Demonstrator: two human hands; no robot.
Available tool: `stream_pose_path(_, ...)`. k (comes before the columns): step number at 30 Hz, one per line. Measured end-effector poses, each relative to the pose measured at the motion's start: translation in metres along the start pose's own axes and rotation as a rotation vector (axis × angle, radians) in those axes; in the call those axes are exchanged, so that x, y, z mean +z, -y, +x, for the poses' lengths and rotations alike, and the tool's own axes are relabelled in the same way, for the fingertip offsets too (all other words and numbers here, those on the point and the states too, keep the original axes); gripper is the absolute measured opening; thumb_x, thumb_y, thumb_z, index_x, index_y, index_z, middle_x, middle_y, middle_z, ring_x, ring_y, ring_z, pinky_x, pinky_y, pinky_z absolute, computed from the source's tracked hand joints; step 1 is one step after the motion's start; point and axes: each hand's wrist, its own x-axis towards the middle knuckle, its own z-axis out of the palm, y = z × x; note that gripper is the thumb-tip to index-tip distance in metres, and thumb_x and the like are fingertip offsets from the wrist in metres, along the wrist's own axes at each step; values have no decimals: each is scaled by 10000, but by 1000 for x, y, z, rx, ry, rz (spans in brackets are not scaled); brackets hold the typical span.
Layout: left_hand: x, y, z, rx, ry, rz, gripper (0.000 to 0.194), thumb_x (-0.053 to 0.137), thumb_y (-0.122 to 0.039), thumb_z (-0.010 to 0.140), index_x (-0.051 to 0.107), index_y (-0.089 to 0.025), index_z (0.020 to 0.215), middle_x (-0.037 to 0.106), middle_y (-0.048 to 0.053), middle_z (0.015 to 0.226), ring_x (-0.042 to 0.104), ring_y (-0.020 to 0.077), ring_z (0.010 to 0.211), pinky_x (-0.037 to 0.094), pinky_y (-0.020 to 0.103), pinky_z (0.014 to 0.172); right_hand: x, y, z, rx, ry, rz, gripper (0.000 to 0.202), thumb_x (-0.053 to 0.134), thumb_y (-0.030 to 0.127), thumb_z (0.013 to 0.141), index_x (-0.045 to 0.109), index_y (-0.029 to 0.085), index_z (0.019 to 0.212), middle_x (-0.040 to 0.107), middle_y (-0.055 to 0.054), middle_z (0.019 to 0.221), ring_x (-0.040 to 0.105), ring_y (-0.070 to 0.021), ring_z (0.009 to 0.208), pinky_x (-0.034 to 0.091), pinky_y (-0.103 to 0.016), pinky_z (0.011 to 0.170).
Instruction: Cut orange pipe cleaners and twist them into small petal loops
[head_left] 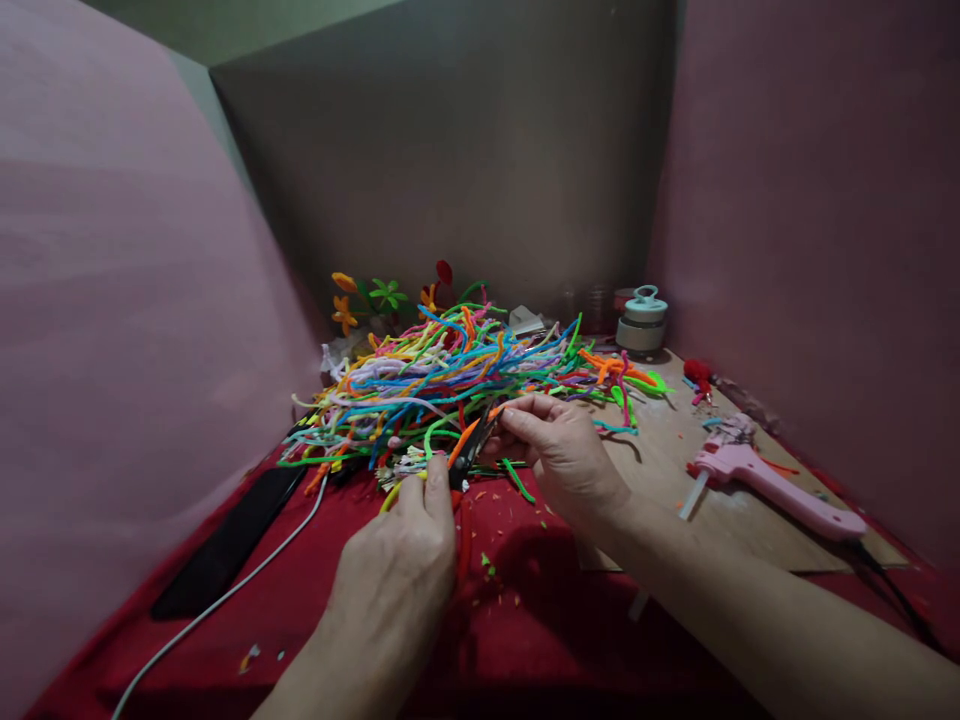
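An orange pipe cleaner (463, 441) stretches between my hands in front of a big pile of multicoloured pipe cleaners (450, 370). My left hand (409, 540) is closed around its lower end and around the handles of dark scissors (474, 452), whose blades point up to the right beside the orange piece. The fingertips of my right hand (559, 450) pinch the upper end near the blade tips. A yellow pipe cleaner (391, 497) shows beside my left fingers. Green and orange clippings (489, 568) lie on the red cloth below.
On the right, a pink glue gun (780, 487) rests on a brown board (652, 460). A lidded jar (643, 322) stands behind. Fuzzy flowers (387, 293) rise at the back. A black flat object (232, 540) and a white cable (247, 590) lie left on the red cloth (315, 590).
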Motion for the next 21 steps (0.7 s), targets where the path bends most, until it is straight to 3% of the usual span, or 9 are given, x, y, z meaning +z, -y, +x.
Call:
stream_pose_path(8, -18, 5, 1, 42, 79, 35, 498, 272, -17, 818, 382, -75, 1300, 612, 129, 909, 635, 163, 613, 483, 233, 462, -1, -1, 0, 15, 79, -19, 134, 689, 229, 637, 608, 126, 664, 667, -34, 598, 632, -140, 499, 541, -287, 567)
stream_pose_path(14, -25, 7, 2, 54, 211, 37, 529, 295, 10, 791, 385, -73, 1305, 624, 132, 933, 615, 145, 512, 506, 257, 466, -2, -1, -1, 26, 144, -42, 124, 665, 235, 673, 616, 121, 683, 663, -35, 596, 636, -139, 521, 535, -283, 578)
stream_pose_path(21, -35, 12, -1, 79, 212, 74, 534, 258, 30, 792, 411, -77, 1291, 629, 103, 841, 620, 161, 506, 512, 274, 469, -6, -2, 0, 15, 225, -70, 152, 658, 278, 697, 627, 131, 721, 658, -28, 591, 637, -149, 529, 534, -312, 588)
